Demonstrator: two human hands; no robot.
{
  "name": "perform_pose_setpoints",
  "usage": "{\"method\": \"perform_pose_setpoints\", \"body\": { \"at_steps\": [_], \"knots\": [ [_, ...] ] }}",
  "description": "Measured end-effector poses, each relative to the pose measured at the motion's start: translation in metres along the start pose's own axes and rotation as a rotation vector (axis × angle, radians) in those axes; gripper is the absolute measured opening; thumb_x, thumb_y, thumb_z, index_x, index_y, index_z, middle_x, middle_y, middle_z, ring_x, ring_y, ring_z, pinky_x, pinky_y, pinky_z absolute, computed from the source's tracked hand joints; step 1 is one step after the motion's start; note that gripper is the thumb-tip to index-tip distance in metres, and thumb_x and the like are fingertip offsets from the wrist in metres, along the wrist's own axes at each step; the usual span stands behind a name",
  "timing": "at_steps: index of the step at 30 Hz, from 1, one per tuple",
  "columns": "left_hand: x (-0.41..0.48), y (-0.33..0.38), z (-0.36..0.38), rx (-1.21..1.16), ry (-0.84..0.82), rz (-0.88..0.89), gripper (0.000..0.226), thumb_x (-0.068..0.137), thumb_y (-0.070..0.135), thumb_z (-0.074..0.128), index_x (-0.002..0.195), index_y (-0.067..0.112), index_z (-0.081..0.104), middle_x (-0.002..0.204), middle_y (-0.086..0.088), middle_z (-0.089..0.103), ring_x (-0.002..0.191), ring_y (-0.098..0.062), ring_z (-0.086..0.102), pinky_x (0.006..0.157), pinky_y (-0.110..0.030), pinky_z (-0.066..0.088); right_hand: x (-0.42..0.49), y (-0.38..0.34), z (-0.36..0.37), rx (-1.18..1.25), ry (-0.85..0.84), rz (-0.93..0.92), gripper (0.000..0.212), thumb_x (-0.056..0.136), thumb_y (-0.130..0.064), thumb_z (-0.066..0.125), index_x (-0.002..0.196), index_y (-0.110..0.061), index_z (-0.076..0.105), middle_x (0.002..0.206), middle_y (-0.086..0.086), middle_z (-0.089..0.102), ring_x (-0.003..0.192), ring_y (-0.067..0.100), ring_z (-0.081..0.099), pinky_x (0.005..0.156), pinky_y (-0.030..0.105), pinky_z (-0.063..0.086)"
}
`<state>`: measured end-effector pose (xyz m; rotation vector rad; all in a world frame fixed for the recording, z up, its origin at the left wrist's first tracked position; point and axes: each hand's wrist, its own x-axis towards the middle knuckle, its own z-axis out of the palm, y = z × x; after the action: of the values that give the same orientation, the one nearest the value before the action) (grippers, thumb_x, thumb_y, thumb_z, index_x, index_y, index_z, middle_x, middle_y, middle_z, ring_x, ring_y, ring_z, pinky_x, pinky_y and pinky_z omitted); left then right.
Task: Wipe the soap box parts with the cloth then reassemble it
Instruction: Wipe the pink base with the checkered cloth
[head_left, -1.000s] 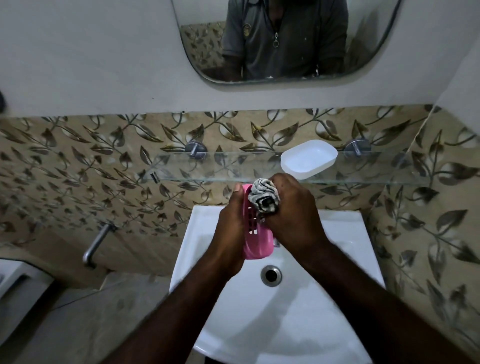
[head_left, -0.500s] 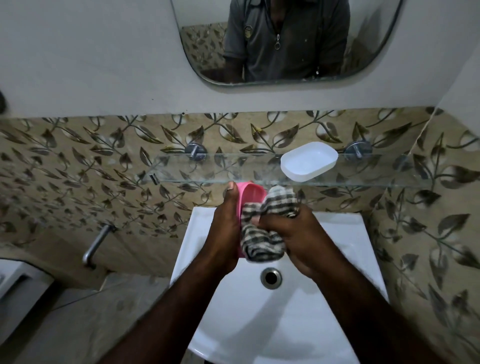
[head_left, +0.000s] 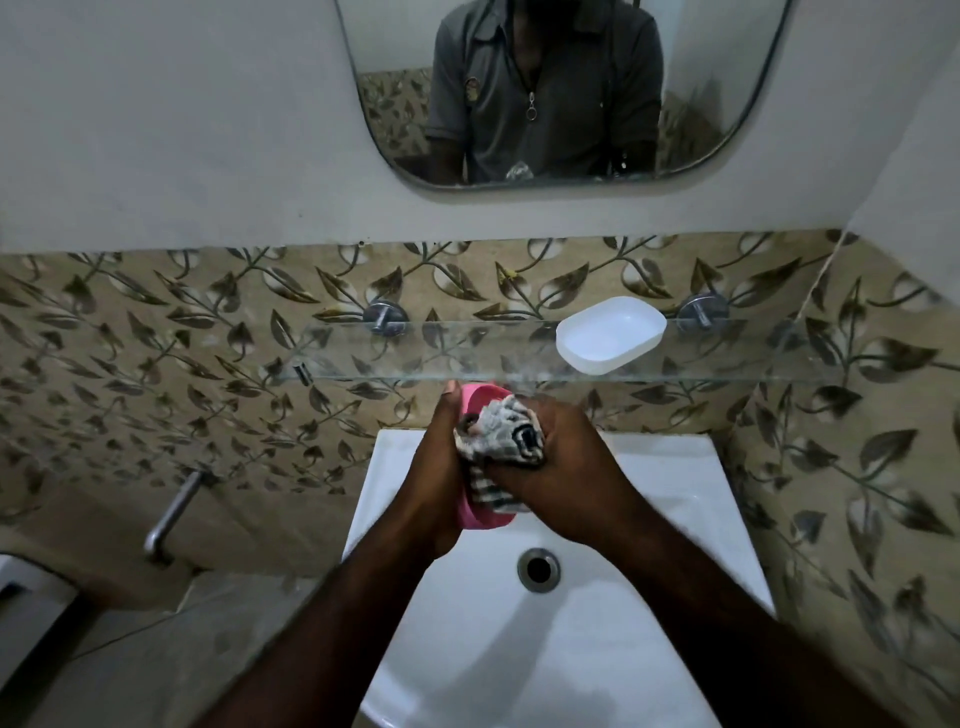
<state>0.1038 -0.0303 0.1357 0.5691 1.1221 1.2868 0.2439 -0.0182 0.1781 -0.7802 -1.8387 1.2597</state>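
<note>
Over the white sink (head_left: 649, 597), my left hand (head_left: 436, 467) grips a pink soap box part (head_left: 475, 514), held upright on its edge. My right hand (head_left: 561, 467) holds a bunched checked cloth (head_left: 501, 434) and presses it against the pink part's inner face. The cloth covers most of that part; only its top rim and bottom end show. A white soap box part (head_left: 610, 335) lies on the glass shelf (head_left: 415, 353) above, to the right of my hands.
The glass shelf juts out from the leaf-patterned tiled wall just above my hands. A mirror (head_left: 561, 88) hangs higher up. The sink drain (head_left: 539, 568) lies below my hands. A metal bar (head_left: 171, 514) sticks out at the lower left.
The cloth has gone from bunched at the pink part's top, to spread over its face, to bunched again against it. Both hands stay over the sink.
</note>
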Motion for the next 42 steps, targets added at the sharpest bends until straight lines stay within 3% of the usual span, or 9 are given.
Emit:
{"method": "perform_pose_setpoints", "body": {
  "at_steps": [6, 11, 17, 22, 26, 29, 32, 37, 42],
  "knots": [
    [0.011, 0.020, -0.020, -0.081, -0.008, -0.112, 0.080, 0.080, 0.076, 0.043, 0.105, 0.006, 0.070, 0.095, -0.019, 0.076, 0.082, -0.031, 0.075, 0.065, -0.038, 0.059, 0.010, 0.002, 0.005, -0.246, -0.234, 0.009, 0.035, 0.063, 0.004, 0.077, 0.066, -0.027, 0.061, 0.067, -0.009, 0.064, 0.063, 0.004, 0.058, 0.057, 0.033, 0.052],
    [0.013, 0.019, -0.029, -0.037, -0.125, -0.098, 0.065, 0.088, 0.072, 0.036, 0.105, 0.024, 0.076, 0.108, -0.011, 0.075, 0.086, -0.024, 0.073, 0.074, -0.040, 0.058, 0.032, -0.005, 0.015, -0.243, 0.162, -0.049, 0.020, 0.066, -0.015, 0.072, 0.074, -0.030, 0.062, 0.072, -0.012, 0.069, 0.065, 0.003, 0.065, 0.061, 0.023, 0.054],
    [0.016, 0.035, -0.045, -0.054, -0.139, -0.090, 0.070, 0.089, 0.069, 0.038, 0.111, 0.013, 0.074, 0.112, -0.016, 0.073, 0.100, -0.028, 0.071, 0.080, -0.039, 0.057, 0.039, 0.007, 0.036, -0.846, 0.156, -0.409, 0.012, 0.071, -0.009, 0.068, 0.080, -0.011, 0.061, 0.075, 0.006, 0.064, 0.070, 0.026, 0.058, 0.064, 0.022, 0.033],
    [0.012, 0.040, -0.046, -0.044, -0.042, -0.076, 0.078, 0.085, 0.072, 0.043, 0.121, 0.006, 0.064, 0.114, -0.023, 0.070, 0.107, -0.038, 0.067, 0.093, -0.050, 0.052, 0.025, 0.007, 0.061, -0.750, 0.176, -0.070, 0.026, 0.065, -0.023, 0.074, 0.081, -0.028, 0.055, 0.077, -0.008, 0.066, 0.069, 0.011, 0.059, 0.057, 0.016, 0.032],
    [0.009, 0.040, -0.054, 0.029, -0.052, -0.012, 0.071, 0.089, 0.067, 0.042, 0.121, 0.008, 0.063, 0.106, -0.020, 0.073, 0.098, -0.032, 0.071, 0.087, -0.044, 0.056, 0.014, 0.006, 0.078, -0.209, 0.174, 0.151, 0.027, 0.070, -0.012, 0.072, 0.080, -0.035, 0.064, 0.077, -0.019, 0.070, 0.070, -0.003, 0.065, 0.063, 0.010, 0.046],
    [0.002, 0.038, -0.051, -0.003, -0.126, 0.002, 0.069, 0.086, 0.064, 0.047, 0.124, 0.008, 0.062, 0.109, -0.020, 0.073, 0.098, -0.032, 0.072, 0.081, -0.043, 0.059, 0.011, 0.000, 0.075, 0.222, 0.266, 0.237, 0.017, 0.078, 0.001, 0.068, 0.087, -0.012, 0.072, 0.087, 0.011, 0.076, 0.081, 0.029, 0.074, 0.071, 0.039, 0.059],
    [-0.004, 0.034, -0.051, -0.029, -0.170, 0.058, 0.065, 0.080, 0.059, 0.059, 0.126, 0.013, 0.060, 0.118, -0.018, 0.070, 0.102, -0.028, 0.070, 0.079, -0.045, 0.060, 0.006, -0.004, 0.073, 0.469, 0.449, 0.221, 0.016, 0.081, 0.001, 0.067, 0.096, -0.003, 0.070, 0.095, 0.023, 0.073, 0.086, 0.041, 0.072, 0.069, 0.046, 0.058],
    [-0.010, 0.030, -0.056, 0.166, 0.000, 0.202, 0.094, 0.056, 0.059, 0.081, 0.135, 0.022, 0.048, 0.129, -0.006, 0.061, 0.110, -0.022, 0.064, 0.092, -0.042, 0.055, -0.009, -0.007, 0.076, 0.313, 0.355, 0.183, 0.029, 0.076, -0.012, 0.082, 0.102, -0.007, 0.068, 0.093, 0.016, 0.074, 0.085, 0.029, 0.072, 0.069, 0.038, 0.058],
    [-0.019, 0.037, -0.048, 0.331, -0.049, 0.352, 0.080, 0.057, 0.066, 0.073, 0.124, 0.025, 0.058, 0.119, -0.001, 0.066, 0.104, -0.015, 0.066, 0.085, -0.036, 0.058, -0.004, -0.012, 0.073, -0.001, 0.511, 0.181, 0.027, 0.064, -0.023, 0.081, 0.087, -0.020, 0.067, 0.083, 0.009, 0.074, 0.079, 0.025, 0.072, 0.067, 0.051, 0.061]
  ]
}}
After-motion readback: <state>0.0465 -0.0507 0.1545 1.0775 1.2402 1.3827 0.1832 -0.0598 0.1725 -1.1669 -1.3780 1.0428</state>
